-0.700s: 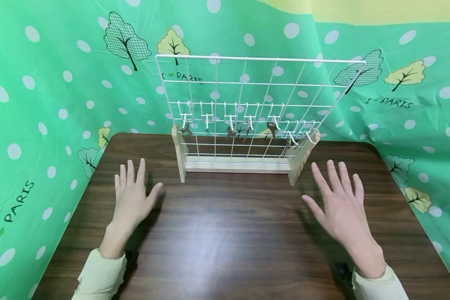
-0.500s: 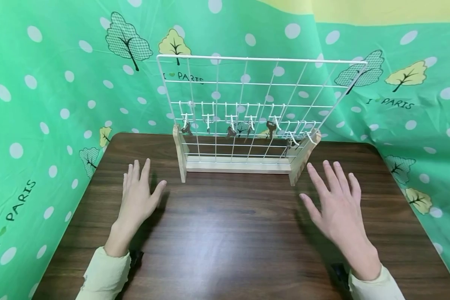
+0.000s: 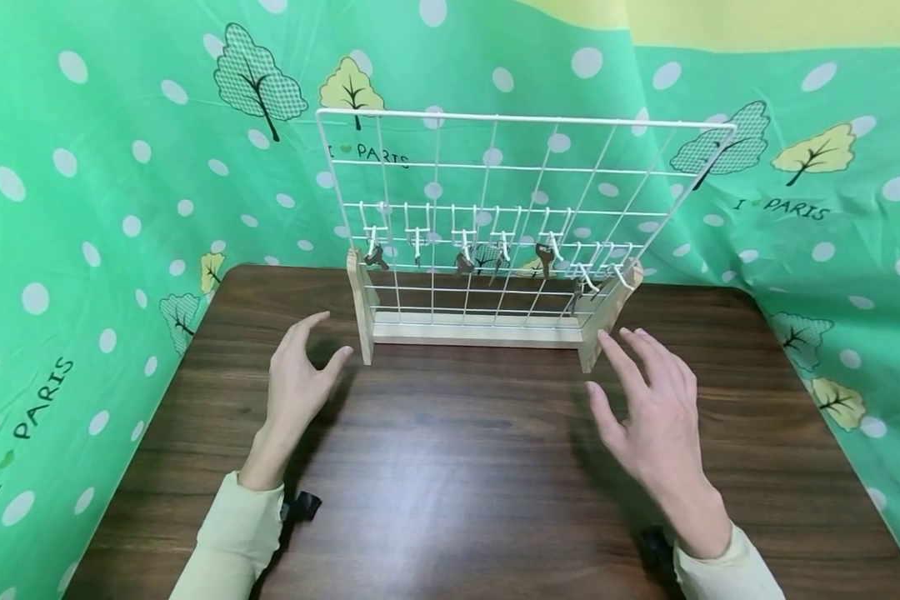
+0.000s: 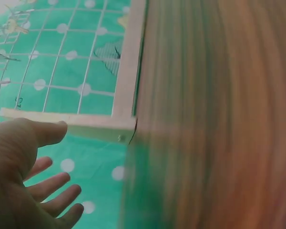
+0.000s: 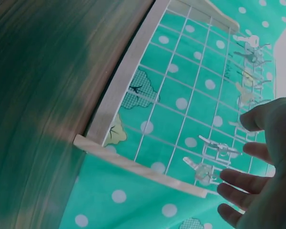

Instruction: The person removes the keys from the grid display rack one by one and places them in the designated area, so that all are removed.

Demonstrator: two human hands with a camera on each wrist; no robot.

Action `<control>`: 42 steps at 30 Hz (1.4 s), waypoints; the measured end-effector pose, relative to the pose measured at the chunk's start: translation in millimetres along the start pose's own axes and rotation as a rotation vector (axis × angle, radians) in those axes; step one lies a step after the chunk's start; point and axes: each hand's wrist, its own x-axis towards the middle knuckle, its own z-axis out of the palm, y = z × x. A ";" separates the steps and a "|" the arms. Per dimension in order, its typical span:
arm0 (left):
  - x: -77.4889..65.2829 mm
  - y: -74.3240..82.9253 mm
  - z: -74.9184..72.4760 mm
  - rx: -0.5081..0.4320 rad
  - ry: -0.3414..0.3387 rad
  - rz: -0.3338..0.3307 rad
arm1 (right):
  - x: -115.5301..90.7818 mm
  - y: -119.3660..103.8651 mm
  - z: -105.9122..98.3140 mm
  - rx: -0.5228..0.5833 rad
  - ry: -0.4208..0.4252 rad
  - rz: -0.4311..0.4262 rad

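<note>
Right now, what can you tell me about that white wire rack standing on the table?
The white wire rack is a thin metal grid, standing upright in a pale wooden base with two wooden end feet, at the back of the dark wooden table. A row of small white hooks clips across its middle, and several carry small brownish keys. Both hands are near the feet, the left hand and right hand, open; neither touches it.
</note>
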 end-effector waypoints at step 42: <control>0.4 1.3 70.5 -0.703 0.208 -0.285 | 33.8 -47.3 41.1 0.223 0.073 -0.119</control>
